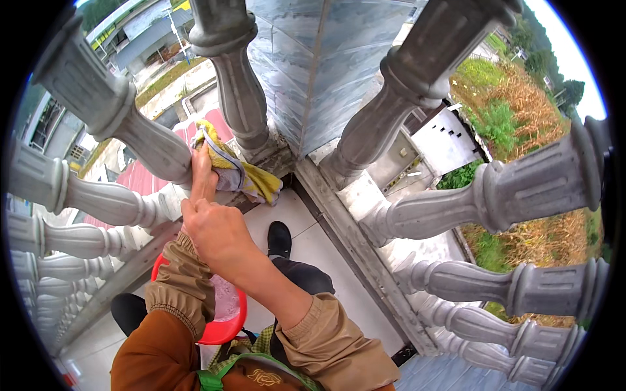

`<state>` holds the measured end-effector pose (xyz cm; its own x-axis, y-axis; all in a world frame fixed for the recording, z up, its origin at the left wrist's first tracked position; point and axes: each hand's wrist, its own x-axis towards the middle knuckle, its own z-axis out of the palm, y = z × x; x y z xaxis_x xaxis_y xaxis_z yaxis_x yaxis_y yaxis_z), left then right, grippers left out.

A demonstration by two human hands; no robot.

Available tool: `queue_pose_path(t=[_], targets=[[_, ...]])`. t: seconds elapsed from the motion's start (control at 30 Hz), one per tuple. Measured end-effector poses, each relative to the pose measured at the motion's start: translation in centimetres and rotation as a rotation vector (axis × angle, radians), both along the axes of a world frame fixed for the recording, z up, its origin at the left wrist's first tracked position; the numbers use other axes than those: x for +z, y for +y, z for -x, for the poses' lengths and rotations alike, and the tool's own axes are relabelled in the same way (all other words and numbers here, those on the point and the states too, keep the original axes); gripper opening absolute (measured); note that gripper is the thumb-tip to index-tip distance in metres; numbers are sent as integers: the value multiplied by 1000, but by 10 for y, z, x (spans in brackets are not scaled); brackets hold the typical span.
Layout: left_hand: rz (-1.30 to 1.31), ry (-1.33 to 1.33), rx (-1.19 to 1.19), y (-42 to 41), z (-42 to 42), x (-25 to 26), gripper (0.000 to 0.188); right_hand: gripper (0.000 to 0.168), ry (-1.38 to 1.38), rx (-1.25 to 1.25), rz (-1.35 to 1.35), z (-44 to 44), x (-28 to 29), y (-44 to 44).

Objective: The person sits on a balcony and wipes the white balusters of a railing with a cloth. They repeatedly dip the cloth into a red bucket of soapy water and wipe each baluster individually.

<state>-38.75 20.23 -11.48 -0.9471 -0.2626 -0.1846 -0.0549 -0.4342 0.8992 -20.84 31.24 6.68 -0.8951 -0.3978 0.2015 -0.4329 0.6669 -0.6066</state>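
Observation:
My left hand (pixel 203 173) reaches forward between two grey balusters and grips a yellow and grey cloth (pixel 234 173). The cloth hangs over the base of the railing, its yellow end drooping toward the floor. My right hand (pixel 215 227) is closed at my left wrist, on the tan sleeve cover (pixel 183 273) by its cuff. The nearest baluster (pixel 156 146) stands just left of my left hand. Below my forearms sits a red basin (pixel 230 327) with sudsy water (pixel 225 298), partly hidden by the left sleeve.
A tiled column (pixel 313 73) stands at the corner where two rows of balusters (pixel 425 215) meet. A low ledge (pixel 362 254) runs along their feet. My black shoe (pixel 279 238) rests on white floor tiles (pixel 298 210). Beyond the railing lie lower roofs (pixel 132 178) and dry crops (pixel 533 107).

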Motion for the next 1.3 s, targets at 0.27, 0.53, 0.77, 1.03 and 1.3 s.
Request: queue_pose_path(t=[0.27,0.53,0.77,1.03,1.3], targets=[[284,114,-126,9,62,10,34,19,62,-8,66,-6,6,-9],[1136,-95,-279,4,6,-70,34,16,66,-18,99,2,0,-14],[547,-83,-669,30,-101,-36,40,18,28,-268,27,28,-20,10],[-140,-83,-416,-45,-134,144,32,65,-11,-228,147,20,3,39],[-140,283,-175,-113,-151,267,32,76,-278,495,748,1,-10,-23]])
